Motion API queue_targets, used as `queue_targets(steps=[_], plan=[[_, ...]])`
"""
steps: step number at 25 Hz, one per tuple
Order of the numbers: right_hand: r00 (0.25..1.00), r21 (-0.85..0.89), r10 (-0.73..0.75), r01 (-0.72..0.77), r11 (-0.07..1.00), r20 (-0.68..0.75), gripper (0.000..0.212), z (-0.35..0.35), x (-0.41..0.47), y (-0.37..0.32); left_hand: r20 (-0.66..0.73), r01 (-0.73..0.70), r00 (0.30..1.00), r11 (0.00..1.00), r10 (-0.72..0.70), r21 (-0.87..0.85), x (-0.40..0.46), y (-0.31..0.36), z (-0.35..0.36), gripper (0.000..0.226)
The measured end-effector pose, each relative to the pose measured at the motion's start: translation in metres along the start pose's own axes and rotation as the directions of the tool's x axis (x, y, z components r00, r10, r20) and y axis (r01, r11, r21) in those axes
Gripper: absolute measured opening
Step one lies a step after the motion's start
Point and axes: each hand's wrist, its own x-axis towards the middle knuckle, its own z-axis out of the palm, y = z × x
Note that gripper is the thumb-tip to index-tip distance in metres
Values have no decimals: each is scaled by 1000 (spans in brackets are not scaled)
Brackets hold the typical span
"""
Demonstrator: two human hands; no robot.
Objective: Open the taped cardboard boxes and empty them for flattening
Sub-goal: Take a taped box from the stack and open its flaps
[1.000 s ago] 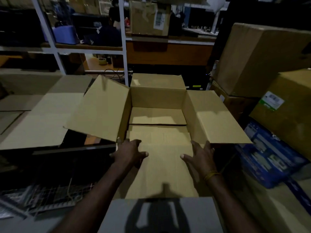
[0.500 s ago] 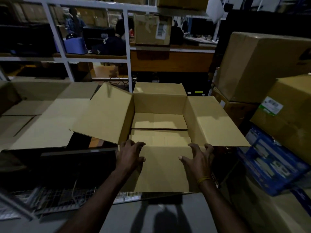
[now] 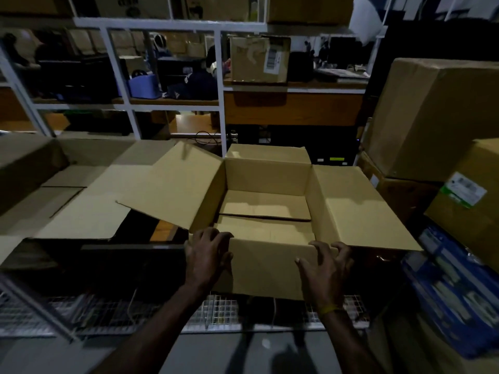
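- The open box [image 3: 266, 209] sits straight ahead of the person, all four flaps splayed out, and I see nothing inside but its folded bottom panels.
- Left hand [image 3: 206, 256] is on the near-left corner, fingers curled over the top edge of the near flap [image 3: 263, 268]; that's a grip pinching cardboard.
- Right hand [image 3: 325, 265] is on the near-right corner, fingers spread and bent like claws on the same flap, the tips pressing the card; I wouldn't call it a firm hold.
- To do this well, I'd say: keep both hands level on that edge and pull evenly, so the box slides off the wire rack [image 3: 221, 310] without twisting, then go for the bottom seam.
- Against half a second ago: the near flap has folded down steeper toward the person, and both hands have shifted outward to its corners.
- A flattened sheet [image 3: 81, 211] lies off to the left.
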Motion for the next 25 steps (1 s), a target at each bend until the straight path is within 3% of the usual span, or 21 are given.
queue_targets(steps=[7,14,19,25], plan=[[992,39,-44,49,998,-119,45,-10,3,-9,-176,-75,982,997,72,-9,3,2,-11,57],[968,72,-71,91,993,-240,44,-53,-12,-59,-339,-183,929,980,149,-73,4,-4,-67,61],[941,86,-122,157,984,-314,47,-79,-37,-131,-454,-219,878,971,155,-92,-6,-40,-134,57],[904,123,-190,254,959,-383,48,-62,-94,-250,-534,-189,837,978,117,-83,-37,-141,-225,56]])
